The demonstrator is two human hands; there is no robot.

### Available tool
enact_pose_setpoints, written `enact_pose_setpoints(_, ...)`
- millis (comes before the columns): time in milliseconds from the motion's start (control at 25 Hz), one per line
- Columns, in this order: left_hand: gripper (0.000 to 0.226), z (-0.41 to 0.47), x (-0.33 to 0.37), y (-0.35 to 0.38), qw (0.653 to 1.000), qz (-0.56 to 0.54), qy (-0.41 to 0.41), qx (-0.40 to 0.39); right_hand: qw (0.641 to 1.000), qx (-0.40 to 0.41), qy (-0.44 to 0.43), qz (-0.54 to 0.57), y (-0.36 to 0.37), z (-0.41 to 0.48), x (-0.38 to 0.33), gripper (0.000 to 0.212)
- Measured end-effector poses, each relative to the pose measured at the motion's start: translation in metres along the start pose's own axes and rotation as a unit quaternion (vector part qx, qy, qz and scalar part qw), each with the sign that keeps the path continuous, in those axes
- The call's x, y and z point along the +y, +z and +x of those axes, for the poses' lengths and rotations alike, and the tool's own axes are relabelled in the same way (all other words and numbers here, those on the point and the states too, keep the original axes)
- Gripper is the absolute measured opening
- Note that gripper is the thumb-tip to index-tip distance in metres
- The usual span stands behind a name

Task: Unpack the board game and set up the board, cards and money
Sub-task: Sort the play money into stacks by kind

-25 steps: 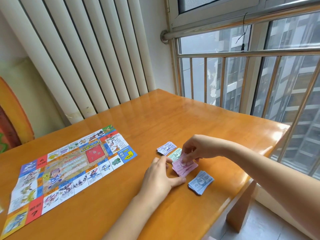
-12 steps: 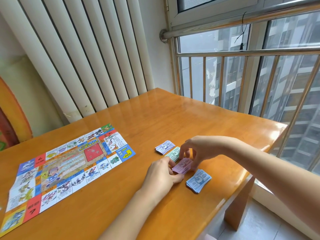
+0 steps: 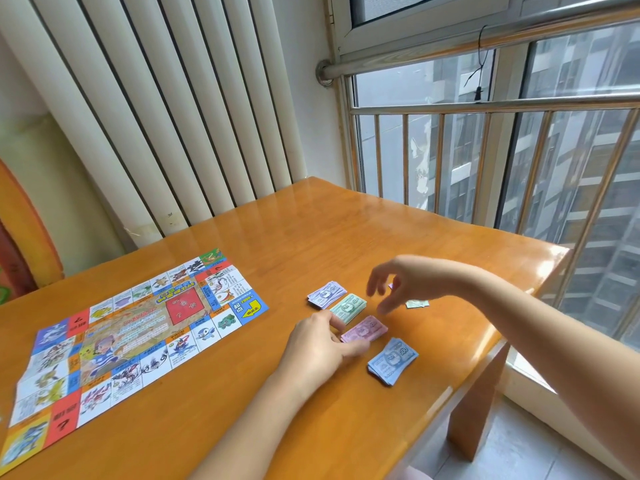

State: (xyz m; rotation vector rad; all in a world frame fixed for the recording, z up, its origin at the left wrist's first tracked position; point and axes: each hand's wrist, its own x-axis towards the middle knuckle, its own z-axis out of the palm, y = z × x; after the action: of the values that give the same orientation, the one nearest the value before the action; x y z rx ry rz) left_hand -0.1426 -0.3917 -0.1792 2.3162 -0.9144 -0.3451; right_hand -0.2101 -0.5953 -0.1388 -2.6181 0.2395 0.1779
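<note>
Orange tabletop [image 3: 311, 237] holds our unfolded board [image 3: 138, 334]. Our left hand's [image 3: 320, 348] fingers [image 3: 337, 323] pinch the pink money stack [image 3: 369, 329]; our right hand [image 3: 405, 282] hovers nearby, fingers loose, holding nothing.

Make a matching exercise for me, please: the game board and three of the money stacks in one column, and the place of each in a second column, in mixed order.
Things
1. game board
2. purple stack
3. pink stack
4. blue stack

Places
A. near end of the money row, closest to the person
B. between the green stack and the blue stack
C. spread flat on the left part of the table
D. far end of the money row

Pairs: 1-C, 2-D, 3-B, 4-A
</note>
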Motion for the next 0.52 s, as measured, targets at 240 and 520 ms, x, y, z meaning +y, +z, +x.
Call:
enact_pose_setpoints(240, 0.021, 0.018, 0.029, -0.008, 0.991, 0.070, 0.111, 0.020, 0.990, 0.046, 0.123, -0.045, -0.021, -0.010, 0.052, 0.057)
enact_pose_setpoints(520, 0.027, 0.037, 0.068, 0.009, 0.977, 0.142, 0.151, -0.039, 0.994, -0.061, 0.001, -0.091, 0.018, -0.040, 0.051, 0.083)
